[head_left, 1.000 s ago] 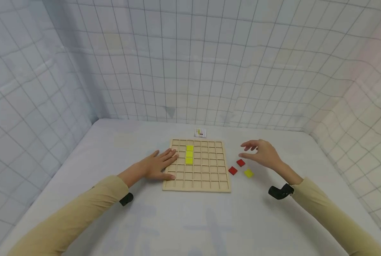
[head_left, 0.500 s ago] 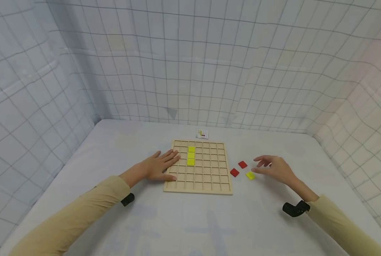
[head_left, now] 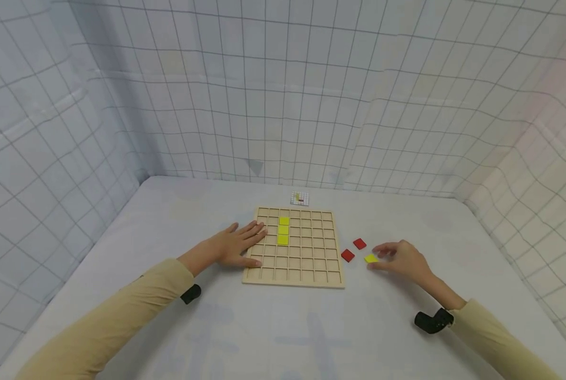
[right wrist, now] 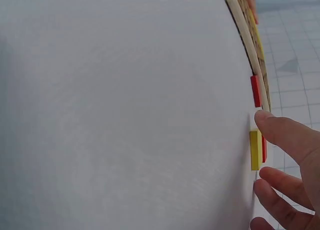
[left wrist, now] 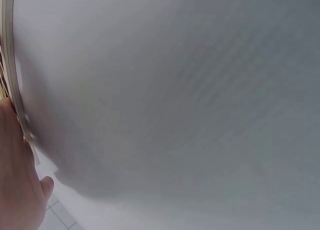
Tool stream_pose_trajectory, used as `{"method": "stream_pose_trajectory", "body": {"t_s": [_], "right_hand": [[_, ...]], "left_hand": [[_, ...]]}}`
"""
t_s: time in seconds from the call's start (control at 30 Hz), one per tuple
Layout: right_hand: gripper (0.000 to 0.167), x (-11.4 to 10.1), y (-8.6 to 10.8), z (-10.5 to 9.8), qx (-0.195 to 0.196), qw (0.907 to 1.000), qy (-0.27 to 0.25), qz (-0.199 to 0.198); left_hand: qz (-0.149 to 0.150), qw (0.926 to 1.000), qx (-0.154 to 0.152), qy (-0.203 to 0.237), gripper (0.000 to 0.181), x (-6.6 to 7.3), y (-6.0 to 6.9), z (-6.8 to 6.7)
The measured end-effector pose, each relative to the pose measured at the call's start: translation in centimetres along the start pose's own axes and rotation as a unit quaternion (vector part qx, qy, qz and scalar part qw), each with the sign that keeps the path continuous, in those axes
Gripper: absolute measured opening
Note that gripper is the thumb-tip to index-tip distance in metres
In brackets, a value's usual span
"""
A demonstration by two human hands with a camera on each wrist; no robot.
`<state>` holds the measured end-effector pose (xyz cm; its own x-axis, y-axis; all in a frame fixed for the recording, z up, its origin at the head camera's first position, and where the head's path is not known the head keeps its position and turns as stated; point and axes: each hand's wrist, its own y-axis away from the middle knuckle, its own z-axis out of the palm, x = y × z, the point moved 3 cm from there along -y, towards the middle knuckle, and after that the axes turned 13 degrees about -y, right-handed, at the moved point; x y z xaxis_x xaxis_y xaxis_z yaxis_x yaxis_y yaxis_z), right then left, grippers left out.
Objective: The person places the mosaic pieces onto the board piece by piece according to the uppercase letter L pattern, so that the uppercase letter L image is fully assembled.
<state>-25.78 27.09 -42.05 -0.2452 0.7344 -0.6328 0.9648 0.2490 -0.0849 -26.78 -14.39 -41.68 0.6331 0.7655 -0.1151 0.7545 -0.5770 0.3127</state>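
In the head view, a wooden grid board (head_left: 307,264) holds a column of three yellow tiles (head_left: 283,230). The left hand (head_left: 235,246) lies flat over the board's left edge, fingers spread; the left wrist view shows this hand (left wrist: 20,175) at the board's edge. To the board's right, the right hand (head_left: 404,261) has its thumb and fingers around a loose yellow tile (head_left: 370,258). In the right wrist view a gap shows between the right hand (right wrist: 292,165) and the yellow tile (right wrist: 255,150). Two red tiles (head_left: 359,243) lie nearby.
Behind the board lies a small card (head_left: 299,198) with a printed grid and coloured marks. White cloth (head_left: 283,327) covers the table, and grid-patterned sheets (head_left: 311,105) stand behind and at both sides.
Over the last second the right hand has moved from above the red tiles rightward and nearer, then in toward the loose yellow tile. The left hand stays on the board; the view has shifted slightly.
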Motion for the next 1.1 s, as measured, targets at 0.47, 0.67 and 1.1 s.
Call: {"method": "stream_pose_trajectory", "body": {"t_s": [0.47, 0.67, 1.1], "right_hand": [[0.030, -0.1, 0.6, 0.4, 0.017, 0.9997, 0.016, 0.004], [0.027, -0.3, 0.5, 0.6, 0.020, 0.9994, 0.022, -0.015], [0.023, -1.2, 0.1, 1.1, 0.029, 0.9978, 0.034, -0.048]], "left_hand": [[0.000, 1.0000, -0.004, -0.002, 0.090, 0.1, 0.0, -0.1], [-0.002, 1.0000, 0.000, -0.003, 0.090, 0.0, 0.0, 0.0], [-0.003, 1.0000, 0.005, -0.003, 0.090, -0.1, -0.4, 0.5]]}}
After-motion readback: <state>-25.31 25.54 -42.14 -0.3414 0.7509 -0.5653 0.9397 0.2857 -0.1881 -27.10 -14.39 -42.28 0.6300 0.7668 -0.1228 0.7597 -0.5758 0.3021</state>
